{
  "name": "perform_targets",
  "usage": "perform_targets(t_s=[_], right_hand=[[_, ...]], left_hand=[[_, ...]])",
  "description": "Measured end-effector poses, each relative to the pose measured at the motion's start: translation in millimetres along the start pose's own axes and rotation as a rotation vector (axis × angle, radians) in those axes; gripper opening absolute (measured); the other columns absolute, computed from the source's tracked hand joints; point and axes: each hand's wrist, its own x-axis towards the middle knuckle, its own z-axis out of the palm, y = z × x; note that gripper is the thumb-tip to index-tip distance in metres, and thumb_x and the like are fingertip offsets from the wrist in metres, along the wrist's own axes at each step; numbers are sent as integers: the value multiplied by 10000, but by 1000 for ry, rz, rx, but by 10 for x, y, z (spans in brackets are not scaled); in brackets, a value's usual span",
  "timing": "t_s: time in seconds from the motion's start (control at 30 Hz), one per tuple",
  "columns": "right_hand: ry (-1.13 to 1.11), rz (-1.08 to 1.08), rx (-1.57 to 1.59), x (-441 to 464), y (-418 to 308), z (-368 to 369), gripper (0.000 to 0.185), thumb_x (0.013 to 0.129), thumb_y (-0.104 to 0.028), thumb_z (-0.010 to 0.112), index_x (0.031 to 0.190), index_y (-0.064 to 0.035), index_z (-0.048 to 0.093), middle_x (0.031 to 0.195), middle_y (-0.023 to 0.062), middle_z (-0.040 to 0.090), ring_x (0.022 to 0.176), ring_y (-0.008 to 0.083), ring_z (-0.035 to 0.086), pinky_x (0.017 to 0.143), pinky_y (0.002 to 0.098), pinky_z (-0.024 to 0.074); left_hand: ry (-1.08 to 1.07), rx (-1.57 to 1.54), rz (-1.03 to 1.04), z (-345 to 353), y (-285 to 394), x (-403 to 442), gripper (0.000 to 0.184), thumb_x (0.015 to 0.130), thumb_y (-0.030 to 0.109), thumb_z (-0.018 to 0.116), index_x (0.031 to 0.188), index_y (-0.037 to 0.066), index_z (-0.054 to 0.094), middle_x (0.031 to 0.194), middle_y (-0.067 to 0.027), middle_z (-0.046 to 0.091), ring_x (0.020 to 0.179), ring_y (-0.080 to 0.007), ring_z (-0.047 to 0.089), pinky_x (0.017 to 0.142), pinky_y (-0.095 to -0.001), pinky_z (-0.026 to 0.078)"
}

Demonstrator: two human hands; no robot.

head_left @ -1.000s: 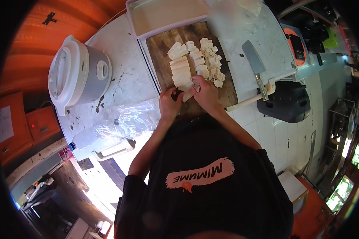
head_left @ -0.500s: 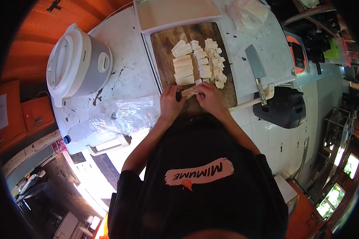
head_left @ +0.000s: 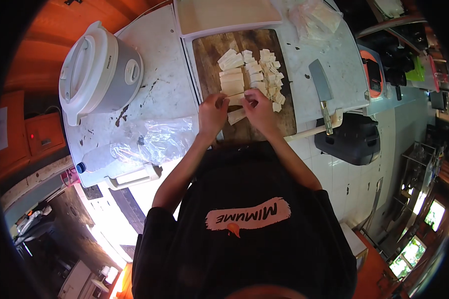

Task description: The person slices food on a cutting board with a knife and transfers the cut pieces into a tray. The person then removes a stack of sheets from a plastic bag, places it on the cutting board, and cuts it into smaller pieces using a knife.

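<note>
Between my two hands is a pale flat strip (head_left: 235,99), its ends pinched by my left hand (head_left: 213,113) and my right hand (head_left: 258,110). It lies over the near end of a stack of similar strips (head_left: 231,81) on the dark wooden cutting board (head_left: 208,50). Another loose pale piece (head_left: 236,116) rests on the board just below my fingers. To the right of the stack are a column of cut pieces (head_left: 255,72) and a heap of small squares (head_left: 270,74).
A cleaver (head_left: 321,82) lies right of the board, its handle over the table edge. A pale tray (head_left: 227,31) stands behind. At left are a rice cooker (head_left: 97,74), plastic wrapping (head_left: 159,142) and a bottle (head_left: 97,159). A plastic bag (head_left: 315,21) sits at the back right.
Both hands have moved up the board to the stack's near end, with the strip now held level between them. A loose piece now shows below the fingers.
</note>
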Motion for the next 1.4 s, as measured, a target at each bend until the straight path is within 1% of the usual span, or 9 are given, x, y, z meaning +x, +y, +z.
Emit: perform_targets(t_s=[0.13,0.27,0.33,0.47,0.53,0.67,0.77,1.07,1.4], right_hand=[[68,-18,-101,57,18,62,229,847,-124,695,1022,-24,587,729,105,655,611,171,625,571,305,495],[67,-65,-118,58,38,49,200,846,-119,696,987,-20,593,718,104,649,607,181,624,555,304,491],[64,-145,-98,74,32,21,130,841,-130,673,910,-36,613,708,135,627,663,304,653,601,373,520],[19,-276,-180,25,29,-81,93,832,-125,680,895,-67,644,744,113,602,655,305,639,587,376,516],[-44,-384,-347,-1,27,-148,146,800,-86,715,939,-73,671,798,73,606,686,227,636,603,333,518],[-75,-276,-285,-124,-48,-274,226,765,-82,734,984,-98,682,866,56,595,764,232,640,640,327,523],[-270,-420,-484,-230,64,-388,255,768,-121,709,1020,-89,677,959,78,574,828,250,632,702,364,537],[-214,-421,-539,-169,297,-473,280,756,-82,720,1034,-90,684,919,61,558,803,232,628,693,337,528],[-80,-418,-586,-233,57,-397,261,746,-81,700,1007,-85,685,893,70,528,856,269,584,712,361,515]], left_hand=[[38,40,-46,86,-33,19,159,804,103,729,909,5,660,739,-110,675,663,-165,662,623,-281,523],[121,-42,-61,127,-125,-6,167,774,127,750,853,20,648,783,-116,621,625,-241,620,590,-336,506],[127,19,26,105,-91,19,163,760,118,754,838,26,645,790,-110,599,649,-253,612,601,-346,506],[-1,277,306,-37,26,-38,154,713,88,760,801,51,639,821,-86,567,764,-272,598,657,-374,510],[-11,282,265,-19,-3,-112,148,703,82,755,796,59,642,829,-80,566,799,-275,594,677,-379,511],[-49,222,339,-33,27,-245,147,701,81,740,815,72,648,878,-70,565,858,-269,584,710,-377,522],[-204,294,438,-1,-7,-354,171,713,92,746,857,63,659,920,-60,577,870,-248,591,691,-366,535],[-261,605,501,145,-122,-328,155,719,107,696,852,54,635,923,-55,588,892,-233,586,701,-367,540],[-218,544,485,-18,-74,-253,99,714,95,677,792,67,623,834,-55,593,868,-244,583,750,-388,456]])
